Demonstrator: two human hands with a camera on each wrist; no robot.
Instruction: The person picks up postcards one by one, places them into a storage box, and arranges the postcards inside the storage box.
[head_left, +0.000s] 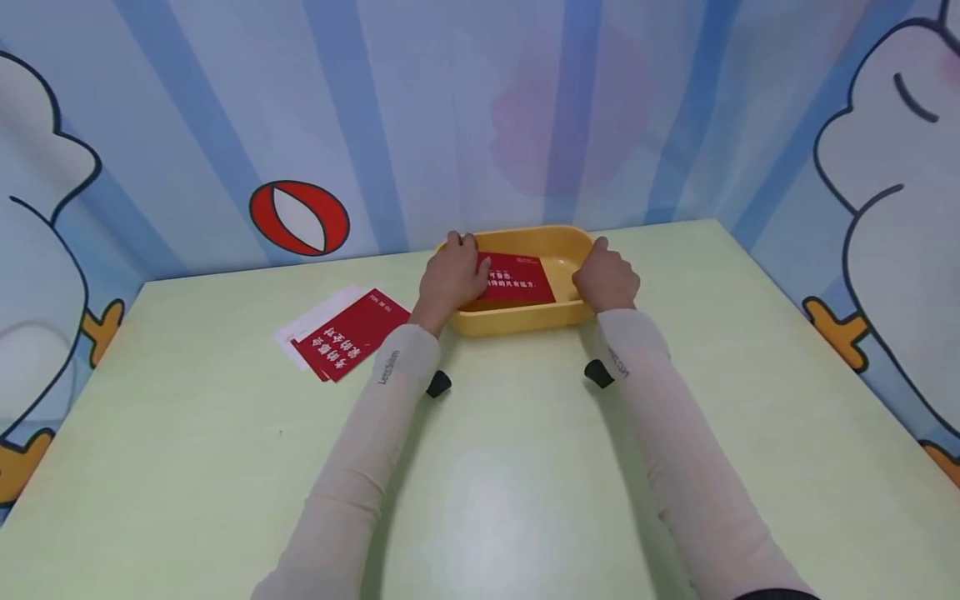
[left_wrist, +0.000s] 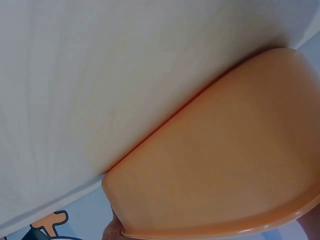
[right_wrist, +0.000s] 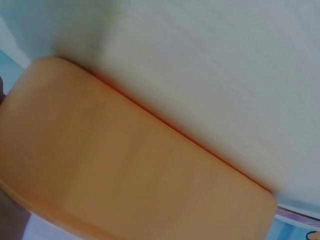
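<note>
A yellow plastic basin with rounded corners stands on the table near the back wall. My left hand grips its left end, the thumb reaching over the inside. At the right end my right hand holds the rim with curled fingers. Inside the basin lies a red card with white writing, partly covered by the left hand. Both wrist views are mostly filled by the basin's outer side, which looks orange there and meets the tabletop along its lower edge.
Left of the basin, red cards with white writing overlap a whitish sheet on the pale green table. A striped blue wall with cartoon pictures rises directly behind the basin.
</note>
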